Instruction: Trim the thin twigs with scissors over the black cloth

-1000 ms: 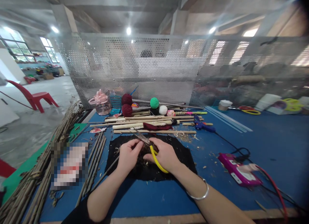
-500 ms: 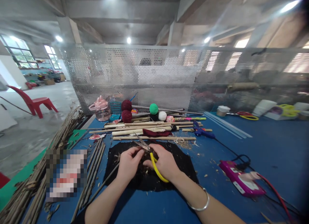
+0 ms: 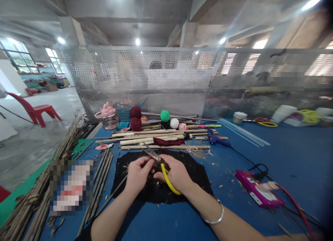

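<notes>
head view: both forearms slant inward from the near side, the hands close together over a black cloth (image 3: 196, 175) on the blue counter (image 3: 291, 147). the left hand (image 3: 138, 174) has thumb and forefinger pressed together; i cannot tell what they pinch. a dark stick (image 3: 112, 198) slants from it toward the near left. the right hand's (image 3: 178, 174) fingers grip yellow-handled scissors (image 3: 168, 180), blades pointing far left.
</notes>
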